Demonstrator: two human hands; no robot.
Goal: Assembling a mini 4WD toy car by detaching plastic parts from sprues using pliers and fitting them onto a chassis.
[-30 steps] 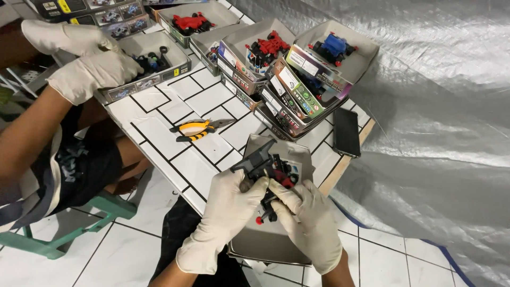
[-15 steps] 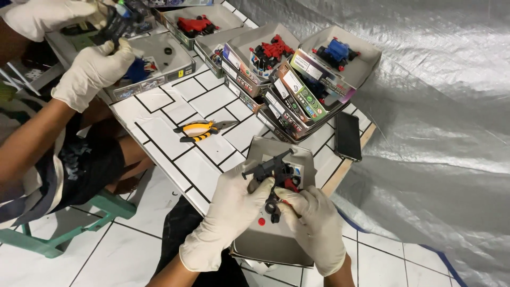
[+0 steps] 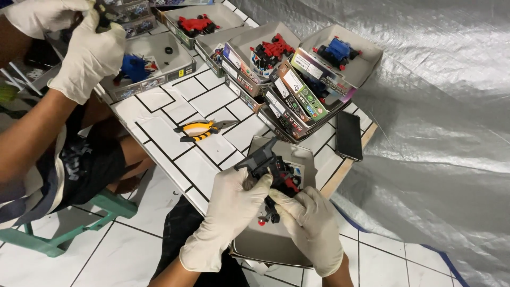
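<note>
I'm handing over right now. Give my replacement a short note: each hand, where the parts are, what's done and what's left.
Left hand: gloved, gripping the dark toy car from the left.
Right hand: gloved, holding the same car from below right.
Car sits over the open grey tray at the table's near edge; small loose parts lie beneath.
Yellow pliers lie unused on the table; a black phone lies to the right.
Done: car partly assembled, with red parts on it.
Left: loose parts in the tray.

A tray (image 3: 268, 250) is sitting at the near edge of the bench (image 3: 159, 138), with pliers (image 3: 199, 129) lying to its left. Behind them, boxes (image 3: 297, 98) are standing stacked in a row, and a phone (image 3: 349, 135) is lying to their right.
</note>
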